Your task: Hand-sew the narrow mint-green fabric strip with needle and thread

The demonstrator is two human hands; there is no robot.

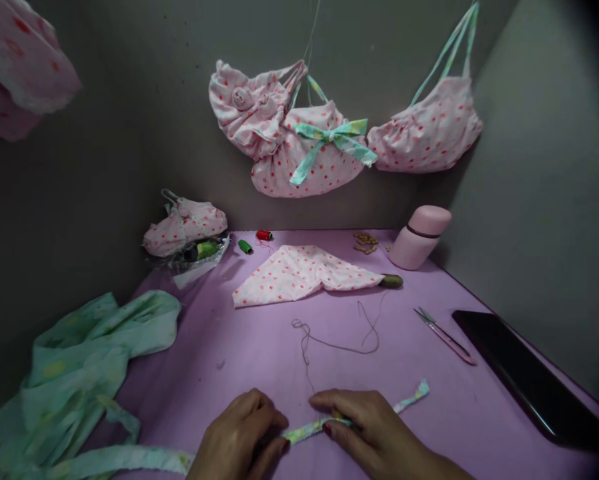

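A narrow mint-green fabric strip (304, 432) with yellow patches lies across the front of the purple cloth. My left hand (242, 433) is closed, pinching the strip between thumb and fingers. My right hand (372, 427) grips it a short way to the right, and the strip's end sticks out beyond that hand. A dark thread (339, 347) loops over the cloth and runs down to my right fingertips; whether a needle is there I cannot make out. Farther left, a longer piece of mint fabric (79, 360) lies in a crumpled heap.
Pink dotted fabric (299, 275) lies mid-table over a dark green object (392, 281). At right are thread snips (444, 335), a black phone-like slab (524, 373) and a pink flask (420, 238). Thread spools (245, 247) stand behind. Pink dotted pouches (309, 147) hang on the wall.
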